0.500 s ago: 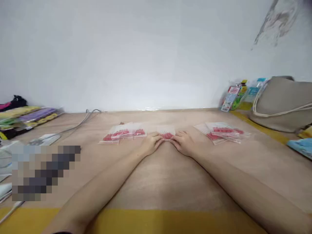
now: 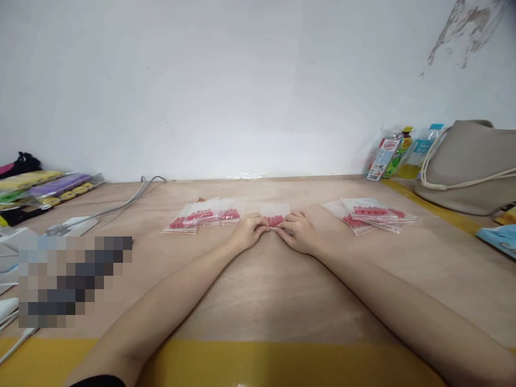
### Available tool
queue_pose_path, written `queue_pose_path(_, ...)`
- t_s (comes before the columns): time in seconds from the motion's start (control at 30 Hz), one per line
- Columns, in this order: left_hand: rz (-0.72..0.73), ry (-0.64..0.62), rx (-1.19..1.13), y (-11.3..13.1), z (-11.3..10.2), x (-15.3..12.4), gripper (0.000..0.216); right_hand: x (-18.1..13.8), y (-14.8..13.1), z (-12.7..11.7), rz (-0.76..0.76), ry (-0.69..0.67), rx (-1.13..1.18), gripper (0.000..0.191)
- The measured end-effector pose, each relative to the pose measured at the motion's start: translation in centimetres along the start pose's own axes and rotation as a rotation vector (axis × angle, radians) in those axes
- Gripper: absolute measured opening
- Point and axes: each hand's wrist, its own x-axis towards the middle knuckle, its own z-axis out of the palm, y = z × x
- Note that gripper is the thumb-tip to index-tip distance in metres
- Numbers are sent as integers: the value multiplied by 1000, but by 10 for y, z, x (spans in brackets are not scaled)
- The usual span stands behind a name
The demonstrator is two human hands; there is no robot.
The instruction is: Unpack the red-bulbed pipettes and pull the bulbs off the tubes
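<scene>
Toward the far edge of the counter [image 2: 258, 301], left hand [image 2: 248, 231] and right hand [image 2: 300, 231] pinch a bag [image 2: 276, 209]. The right has edged closer, seemingly bringing both to one spot

Red pieces [image 2: 276, 221], yellow strip [image 2: 258, 361], taupe bag [image 2: 475, 166]

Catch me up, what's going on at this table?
A person has the left grip and right grip at the near edge of a small clear bag with red pieces inside, fingertips pinching that edge. It lies on the table between a left group of similar bags and a right group, each overlapping. Whether its edge is sealed is too small to tell.
</scene>
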Motion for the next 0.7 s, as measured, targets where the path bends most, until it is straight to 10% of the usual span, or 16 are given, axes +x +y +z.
queue_pose_path(0.7, 56, -16, -48, 6, 4, 5, 12, 0, 4, 5, 28, 87, 20, 8)
